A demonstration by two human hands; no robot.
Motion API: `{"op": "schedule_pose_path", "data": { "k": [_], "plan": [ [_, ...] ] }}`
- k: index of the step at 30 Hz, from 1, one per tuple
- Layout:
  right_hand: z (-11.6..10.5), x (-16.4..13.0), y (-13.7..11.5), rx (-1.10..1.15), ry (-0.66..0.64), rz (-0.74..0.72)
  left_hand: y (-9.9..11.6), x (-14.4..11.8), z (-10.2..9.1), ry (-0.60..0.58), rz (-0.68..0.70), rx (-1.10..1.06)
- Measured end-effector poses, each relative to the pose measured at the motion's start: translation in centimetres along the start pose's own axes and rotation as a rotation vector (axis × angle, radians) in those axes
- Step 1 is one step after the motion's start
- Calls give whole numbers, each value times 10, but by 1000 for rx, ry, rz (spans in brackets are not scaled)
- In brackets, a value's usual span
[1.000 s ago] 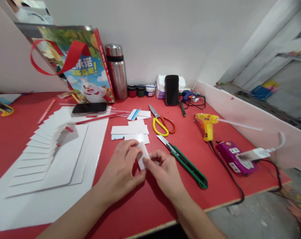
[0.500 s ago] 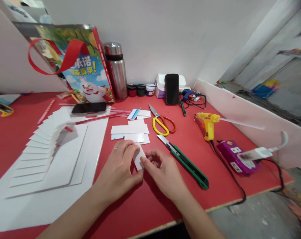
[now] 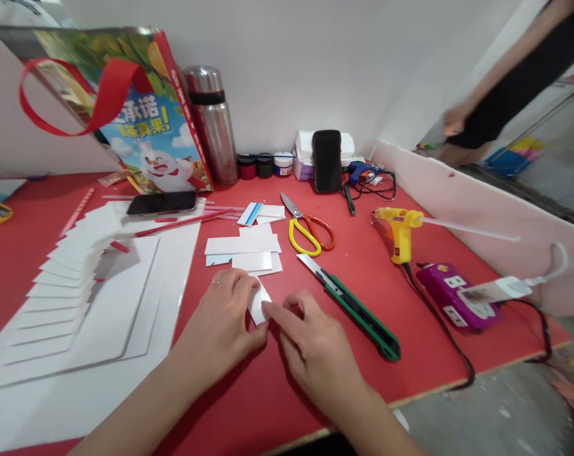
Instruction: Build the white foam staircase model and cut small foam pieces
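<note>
My left hand and my right hand meet over the red table, both pinching one small white card piece. The piece is held low, close to the tabletop, its lower part hidden by my fingers. Just beyond it lie several cut white strips. A green utility knife with its blade out lies to the right of my right hand.
A stepped white foam-board model sits at left with a phone behind it. Scissors, a yellow glue gun, a purple power strip, a steel flask and a printed bag stand around. Another person passes at far right.
Both hands have lowered the white piece toward the table and slightly left. A person has come into view at the upper right. The camera has shifted a little.
</note>
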State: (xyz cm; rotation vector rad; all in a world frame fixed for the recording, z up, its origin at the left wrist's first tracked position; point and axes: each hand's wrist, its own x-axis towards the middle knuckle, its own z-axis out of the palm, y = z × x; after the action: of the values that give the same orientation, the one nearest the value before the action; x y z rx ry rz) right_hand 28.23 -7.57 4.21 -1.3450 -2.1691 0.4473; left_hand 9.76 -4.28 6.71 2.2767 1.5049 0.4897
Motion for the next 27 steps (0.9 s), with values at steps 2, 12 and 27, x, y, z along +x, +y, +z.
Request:
{"op": "schedule_pose_path", "data": {
  "k": [2,12,27],
  "plan": [
    [0,-1,-1,-119,-52,-27,-1,1,-1,-8,7,5],
    [-6,3,-5,-262,-183,-70,-6,-5,2,-29,41,31],
    [-57,1,12,-431,71,62,-7,-8,0,-1,85,56]
  ]
}}
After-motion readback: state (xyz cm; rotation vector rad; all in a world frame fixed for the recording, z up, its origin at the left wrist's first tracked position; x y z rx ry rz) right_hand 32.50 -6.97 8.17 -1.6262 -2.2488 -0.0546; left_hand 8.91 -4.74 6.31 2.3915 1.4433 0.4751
